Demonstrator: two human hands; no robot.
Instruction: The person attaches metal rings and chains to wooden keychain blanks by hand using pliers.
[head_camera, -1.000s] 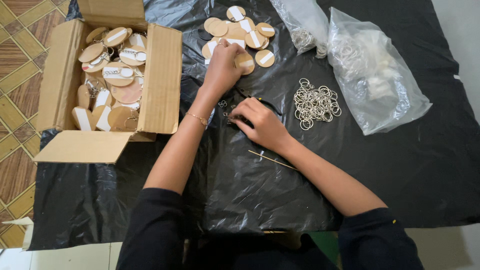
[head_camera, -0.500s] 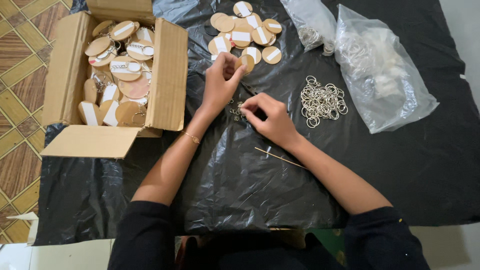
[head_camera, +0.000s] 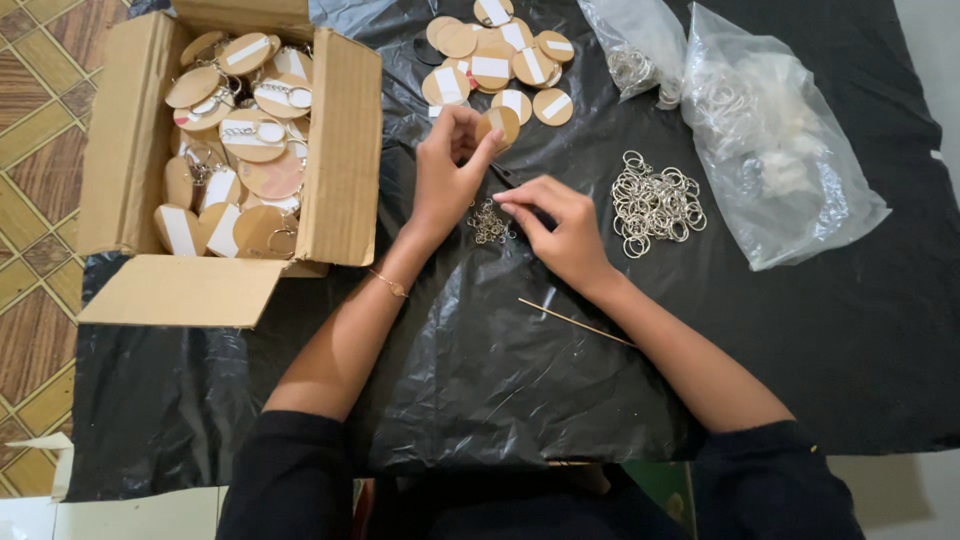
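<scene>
Here, at the middle of the black plastic sheet (head_camera: 480, 380) covering the worktop: left hand (head_camera: 445, 180) raised, fingers closed on 1 round wooden disc (head_camera: 498, 124), held on edge just near of the loose pile of discs (head_camera: 495, 60) at the far side. Right hand (head_camera: 560, 225) pinched narrow just right of it, thumb and forefinger tips together over a small heap of short chains (head_camera: 490, 222); cannot tell whether anything tiny sits between those tips. Disc and right fingertips near but apart.

Around them: pile of split key rings (head_camera: 655, 205) just right of the right hand, 2 clear plastic bags (head_camera: 790, 140) further right and far, thin wooden stick (head_camera: 575, 322) lying near, beside the right forearm. Open cardboard box (head_camera: 130, 150) at the left, filled with finished discs bearing rings and labels.

As a judgement, for doing this step well: keep the disc gripped firmly by its rim so the hole stays exposed and turned toward the right hand; take only 1 chain from the heap, shaking off tangled neighbours; bring the pinch to the disc rather than both hands wandering; work low over the sheet, so a dropped link lands in sight. Risk, probably, lies in small metal parts slipping into the sheet's folds.
</scene>
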